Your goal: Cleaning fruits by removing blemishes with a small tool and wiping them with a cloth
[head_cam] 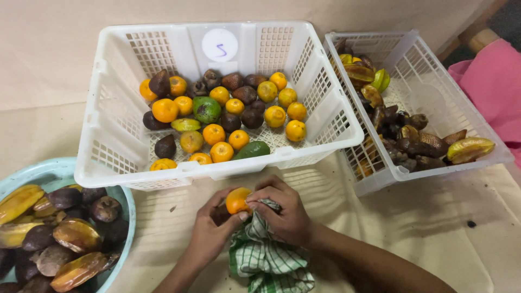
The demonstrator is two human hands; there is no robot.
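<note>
Beige cloth covers the worktop (445, 217), where the left hand (209, 233) cups a small orange fruit (237, 199) in curled fingers while the right hand (285, 209) presses a green checked cloth (266, 258) against it, just before the white basket (108, 146).

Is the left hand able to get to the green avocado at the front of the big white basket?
Probably yes. The left hand is close below the basket's low front wall, the avocado lies just behind it with the top open, but the hand holds an orange fruit.
</note>
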